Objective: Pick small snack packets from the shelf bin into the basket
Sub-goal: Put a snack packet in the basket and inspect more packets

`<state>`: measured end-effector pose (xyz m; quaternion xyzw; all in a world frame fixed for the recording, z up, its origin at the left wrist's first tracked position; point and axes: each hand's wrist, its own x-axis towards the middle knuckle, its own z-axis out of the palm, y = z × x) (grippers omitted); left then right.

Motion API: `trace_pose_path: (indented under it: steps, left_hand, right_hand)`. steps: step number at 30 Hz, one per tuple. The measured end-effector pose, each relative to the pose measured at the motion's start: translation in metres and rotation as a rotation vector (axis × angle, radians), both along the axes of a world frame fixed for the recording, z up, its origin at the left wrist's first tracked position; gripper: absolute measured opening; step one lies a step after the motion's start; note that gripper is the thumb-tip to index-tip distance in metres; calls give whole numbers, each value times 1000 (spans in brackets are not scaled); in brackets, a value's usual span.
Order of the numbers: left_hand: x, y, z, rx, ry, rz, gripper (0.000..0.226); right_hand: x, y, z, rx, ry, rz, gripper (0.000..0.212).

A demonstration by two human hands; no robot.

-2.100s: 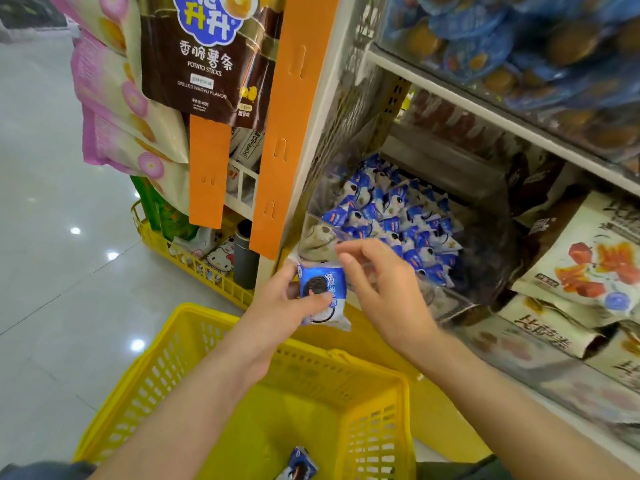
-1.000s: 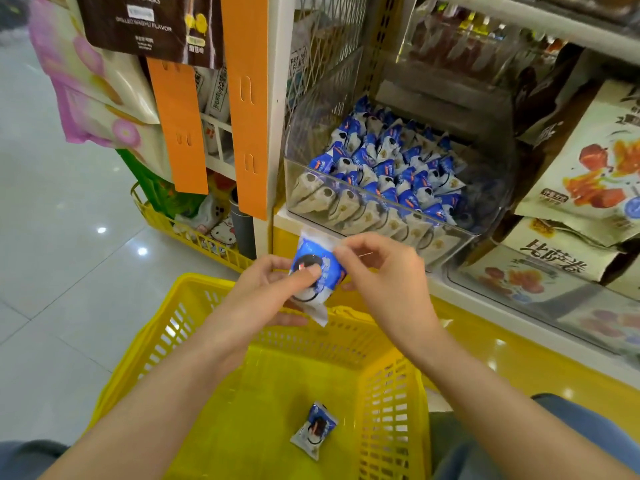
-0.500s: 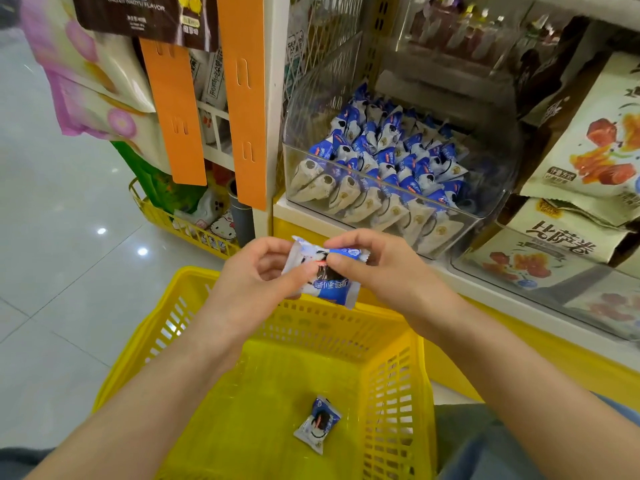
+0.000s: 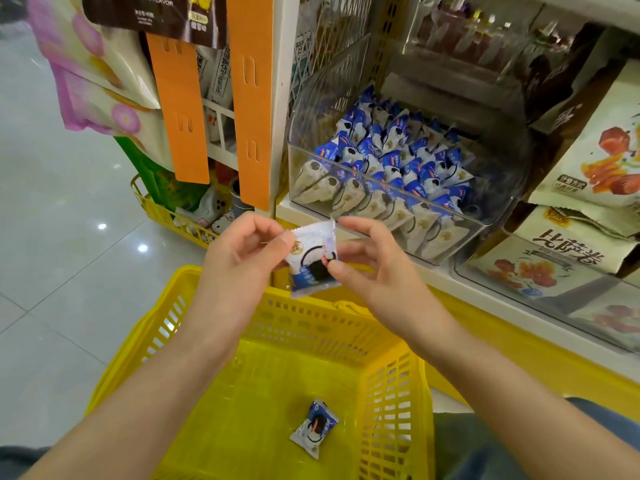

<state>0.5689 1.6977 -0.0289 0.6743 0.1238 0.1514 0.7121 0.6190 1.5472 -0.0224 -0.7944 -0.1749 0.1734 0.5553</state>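
Basket is my anchor here: the yellow plastic shopping basket with slotted walls [image 4: 311, 327] sits low in the middle of the shot. Both hands are up over its far rim, sharing one small white and blue snack packet with a dark cookie printed on it [image 4: 311, 261]. The left hand [image 4: 239, 261] pinches the packet's upper left corner between thumb and forefinger, other fingers loosely curled. The right hand [image 4: 374, 268] pinches the lower right edge with its thumb on the front, and the rest of its fingers are fanned out behind. So the packet hangs in the air above the basket, not in it yet.

Down on the basket's floor, near the side closest to the camera, lies a second small packet of the same kind [image 4: 314, 429], tilted a bit.

Beyond the basket and up to the right is the clear plastic shelf bin [image 4: 498, 188], packed with rows of matching blue and white packets [image 4: 391, 161]. Right of that bin are big cream snack bags with fruit pictures [image 4: 595, 143]. Up and left of the basket hang two orange plastic display strips [image 4: 249, 98], with shiny grey floor tiles [image 4: 52, 202] off to the left
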Motion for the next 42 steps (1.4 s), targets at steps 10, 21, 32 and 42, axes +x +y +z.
trace_pose_path:
  steps: [10,21,32,42]
  left_hand:
    - [1,-5,-3,268,-19,-69,11]
    - [4,-11,-4,62,89,-228,18]
    - [10,-13,-1,-332,466,-193,48]
    - [10,-9,-8,-269,200,-143,18]
  right_hand:
    - [-2,4,6,6,-193,-48,15]
    - [-8,-3,3,-198,-704,-18,4]
    - [-7,-7,6,-72,-816,-37,4]
    - [-9,-2,3,-150,-674,10,23]
